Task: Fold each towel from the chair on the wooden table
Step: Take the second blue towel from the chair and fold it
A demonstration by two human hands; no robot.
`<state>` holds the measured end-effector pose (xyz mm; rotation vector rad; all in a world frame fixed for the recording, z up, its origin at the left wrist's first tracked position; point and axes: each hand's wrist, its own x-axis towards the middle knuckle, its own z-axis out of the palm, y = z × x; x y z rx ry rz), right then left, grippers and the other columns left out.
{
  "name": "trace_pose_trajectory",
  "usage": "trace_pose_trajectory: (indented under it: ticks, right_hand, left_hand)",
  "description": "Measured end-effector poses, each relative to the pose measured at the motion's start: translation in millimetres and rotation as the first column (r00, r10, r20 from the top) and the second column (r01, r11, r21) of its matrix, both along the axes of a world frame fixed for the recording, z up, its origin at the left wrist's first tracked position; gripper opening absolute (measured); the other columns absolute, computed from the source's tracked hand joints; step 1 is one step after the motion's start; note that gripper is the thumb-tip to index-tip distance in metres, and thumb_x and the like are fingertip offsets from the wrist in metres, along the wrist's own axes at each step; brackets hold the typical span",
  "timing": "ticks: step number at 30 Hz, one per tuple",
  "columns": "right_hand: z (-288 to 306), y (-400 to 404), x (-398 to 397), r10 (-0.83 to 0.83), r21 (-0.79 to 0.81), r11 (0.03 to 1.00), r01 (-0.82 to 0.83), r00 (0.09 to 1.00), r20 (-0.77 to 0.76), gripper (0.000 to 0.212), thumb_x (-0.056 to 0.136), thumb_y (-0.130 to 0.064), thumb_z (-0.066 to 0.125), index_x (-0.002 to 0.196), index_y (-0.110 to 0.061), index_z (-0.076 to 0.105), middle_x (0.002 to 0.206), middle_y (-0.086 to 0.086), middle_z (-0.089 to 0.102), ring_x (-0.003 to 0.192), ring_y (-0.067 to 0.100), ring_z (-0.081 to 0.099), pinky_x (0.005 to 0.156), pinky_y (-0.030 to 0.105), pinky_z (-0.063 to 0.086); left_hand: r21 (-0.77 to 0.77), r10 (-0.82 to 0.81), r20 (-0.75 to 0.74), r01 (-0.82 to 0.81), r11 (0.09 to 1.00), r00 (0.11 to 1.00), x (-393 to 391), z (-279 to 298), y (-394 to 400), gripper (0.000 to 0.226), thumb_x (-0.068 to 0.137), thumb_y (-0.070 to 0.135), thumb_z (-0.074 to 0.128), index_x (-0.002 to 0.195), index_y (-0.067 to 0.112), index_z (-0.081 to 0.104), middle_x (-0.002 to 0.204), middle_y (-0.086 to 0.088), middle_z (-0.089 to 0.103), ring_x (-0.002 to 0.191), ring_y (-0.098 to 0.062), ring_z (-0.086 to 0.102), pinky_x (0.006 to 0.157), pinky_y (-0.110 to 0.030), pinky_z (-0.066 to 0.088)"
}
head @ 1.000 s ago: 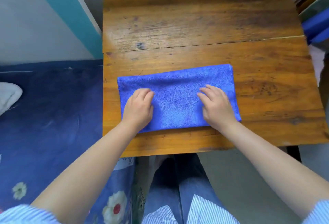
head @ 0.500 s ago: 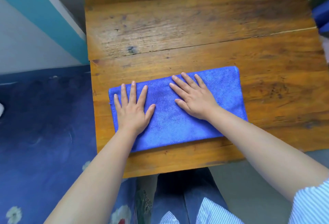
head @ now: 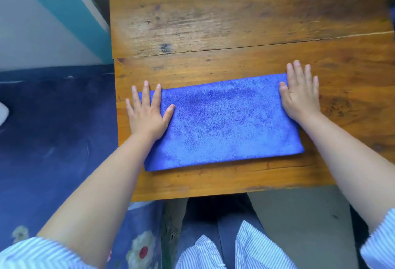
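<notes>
Both hands are now slid apart to the ends of the blue towel (head: pixel 222 123), folded flat on the wooden surface (head: pixel 235 23); left hand (head: pixel 147 115) and right hand (head: pixel 299 97) are pressed down, fingers spread. Creases are best smoothed outward with even pressure.

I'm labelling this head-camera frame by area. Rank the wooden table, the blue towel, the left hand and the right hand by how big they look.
1. wooden table
2. blue towel
3. left hand and right hand: they look about alike, both pressed flat on the towel's ends, so I won't rank them.
</notes>
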<state>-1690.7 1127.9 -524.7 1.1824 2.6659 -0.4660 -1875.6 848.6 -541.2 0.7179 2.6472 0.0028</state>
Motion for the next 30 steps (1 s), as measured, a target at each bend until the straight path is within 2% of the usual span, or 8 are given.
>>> trace_pose_trajectory:
  ticks: [3,6,10,14,17,20,23,30]
  right_hand:
    - [9,-12,15,-0.109,0.01,0.994,0.11,0.992,-0.064,0.069,0.084,-0.039,0.017,0.146,-0.009,0.011,0.156,0.011,0.005,0.144,0.029,0.001,0.115,0.047,0.0]
    - [12,-50,40,-0.098,0.032,0.994,0.102,0.988,-0.116,0.066,0.086,-0.034,0.025,0.144,-0.004,0.017,0.154,0.015,0.012,0.143,0.032,0.006,0.114,0.049,0.001]
    - [0,-95,74,-0.158,-0.013,0.987,0.158,0.987,0.035,0.058,0.095,-0.028,0.035,0.144,-0.006,0.016,0.155,0.012,0.011,0.144,0.03,0.005,0.113,0.054,0.0]
    - [-5,-101,86,-0.222,-0.04,0.974,0.224,0.974,0.039,0.057,0.096,-0.024,0.035,0.146,-0.008,0.012,0.156,0.007,0.007,0.144,0.025,0.002,0.113,0.052,-0.002]
    - [3,-101,88,-0.272,-0.006,0.962,0.272,0.962,0.003,0.051,0.095,-0.02,0.039,0.142,-0.006,0.026,0.153,0.009,0.021,0.141,0.026,0.017,0.112,0.047,0.011]
    - [13,-103,85,-0.358,-0.006,0.934,0.358,0.934,-0.015,0.046,0.09,-0.017,0.048,0.134,-0.006,0.039,0.138,0.015,0.041,0.125,0.032,0.036,0.096,0.044,0.029]
    - [18,-104,80,-0.432,-0.074,0.898,0.433,0.901,0.027,0.05,0.091,-0.017,0.049,0.137,-0.006,0.033,0.131,0.018,0.043,0.121,0.034,0.039,0.095,0.043,0.03]
    - [23,-92,73,-0.53,-0.13,0.833,0.537,0.843,0.089,0.024,0.088,-0.017,0.054,0.109,-0.005,0.053,0.118,0.014,0.057,0.117,0.03,0.045,0.093,0.04,0.03]
  left_hand:
    - [-0.027,-0.036,-0.077,0.034,0.999,0.996,10,7,2,0.066,0.093,0.051,0.028,0.148,0.023,0.004,0.157,-0.01,-0.008,0.144,-0.032,-0.011,0.113,-0.054,-0.005]
    - [0.146,-0.16,-0.111,0.176,0.974,0.981,41,17,7,0.065,0.092,0.043,0.042,0.146,0.013,0.021,0.155,-0.018,0.009,0.143,-0.036,0.005,0.112,-0.056,0.0]
    - [0.129,-0.409,-0.052,0.412,0.902,0.911,83,14,0,0.066,0.084,0.045,0.047,0.139,0.01,0.038,0.149,-0.019,0.028,0.138,-0.041,0.022,0.11,-0.058,0.013]
    - [0.061,-0.419,0.003,0.418,0.907,0.908,89,7,-7,0.069,0.083,0.054,0.032,0.141,0.016,0.035,0.151,-0.012,0.026,0.141,-0.035,0.019,0.113,-0.053,0.01]
    - [0.035,-0.421,0.032,0.42,0.907,0.907,91,12,-4,0.076,0.08,0.058,0.018,0.142,0.016,0.032,0.153,-0.013,0.022,0.142,-0.034,0.015,0.113,-0.053,0.008]
    - [0.087,-0.403,0.031,0.399,0.913,0.915,93,20,6,0.065,0.085,0.046,0.039,0.138,0.009,0.04,0.149,-0.019,0.027,0.14,-0.037,0.021,0.112,-0.055,0.012]
    - [0.173,-0.47,-0.038,0.469,0.866,0.882,92,29,37,0.052,0.087,0.026,0.057,0.132,0.001,0.047,0.143,-0.024,0.037,0.136,-0.041,0.03,0.109,-0.054,0.022]
    - [0.168,-0.512,-0.055,0.513,0.842,0.857,84,38,158,0.052,0.09,0.02,0.045,0.139,0.006,0.033,0.143,-0.013,0.037,0.133,-0.027,0.032,0.106,-0.038,0.025]
